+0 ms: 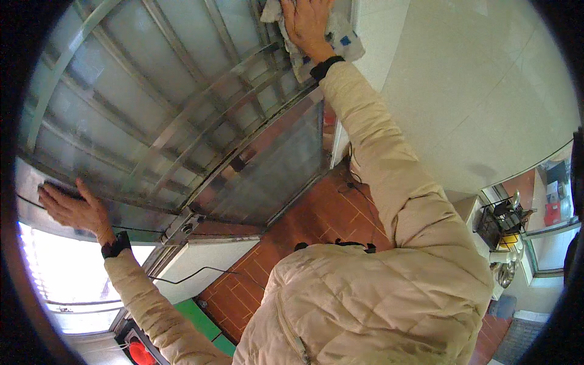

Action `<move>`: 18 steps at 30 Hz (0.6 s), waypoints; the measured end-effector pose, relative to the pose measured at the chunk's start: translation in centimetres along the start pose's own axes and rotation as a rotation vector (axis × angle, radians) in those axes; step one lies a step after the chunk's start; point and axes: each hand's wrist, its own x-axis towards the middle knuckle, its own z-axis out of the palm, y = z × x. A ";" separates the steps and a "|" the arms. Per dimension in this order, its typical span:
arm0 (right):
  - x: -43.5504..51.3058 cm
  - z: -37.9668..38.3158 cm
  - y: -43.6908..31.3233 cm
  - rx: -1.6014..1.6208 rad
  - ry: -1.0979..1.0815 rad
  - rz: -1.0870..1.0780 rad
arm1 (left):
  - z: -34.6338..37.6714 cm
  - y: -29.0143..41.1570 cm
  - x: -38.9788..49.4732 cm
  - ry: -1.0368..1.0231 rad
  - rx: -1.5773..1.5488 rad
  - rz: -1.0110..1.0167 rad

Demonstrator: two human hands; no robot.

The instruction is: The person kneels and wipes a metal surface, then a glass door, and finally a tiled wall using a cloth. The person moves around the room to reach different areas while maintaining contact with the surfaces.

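A glass door [196,105] with metal bars across its upper part and a panel below stands before me. At the top of the view, my right hand [308,23] presses a crumpled, pale cloth [344,39] with blue patches against the door's far edge. My left hand [75,210] rests with fingers extended on the door's near metal frame [32,178], holding nothing that I can see. A lock fitting [185,226] sits on the door's edge between my arms.
A tiled wall [461,82] rises at the right. Red-brown floor tiles [315,219] lie below, with a dark cable [196,273] at the left and a green panel [198,317]. A black wire rack [492,223] stands by a window at the right.
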 end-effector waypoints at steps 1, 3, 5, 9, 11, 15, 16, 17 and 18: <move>-1.4 -0.1 0.5 -0.027 0.010 0.012 | 0.0 -0.1 0.0 -0.008 -0.003 -0.001; -4.6 -0.4 1.0 -0.232 -0.068 0.045 | 0.0 -0.1 0.0 -0.010 -0.020 0.001; -7.4 0.0 1.8 -0.216 -0.070 0.044 | 0.1 0.1 -0.1 -0.012 -0.026 -0.012; -15.2 0.0 3.6 0.106 0.016 0.437 | 0.2 -0.1 -0.2 -0.015 -0.021 -0.003; -19.6 -1.2 4.9 0.205 0.003 0.550 | 0.3 -0.4 -0.2 -0.011 0.002 0.010; -28.8 -5.0 5.4 -0.001 -0.366 0.738 | 0.4 -0.5 -0.2 -0.004 -0.009 0.030; -30.5 -5.7 5.3 0.008 -0.440 0.889 | 0.3 -0.4 -0.1 -0.010 -0.020 0.023; -31.6 -6.2 5.4 0.016 -0.502 1.001 | 0.2 -0.3 -0.1 -0.012 -0.022 0.038; -32.0 -6.5 5.5 0.011 -0.600 1.151 | 0.1 -0.1 0.0 -0.012 -0.016 0.034</move>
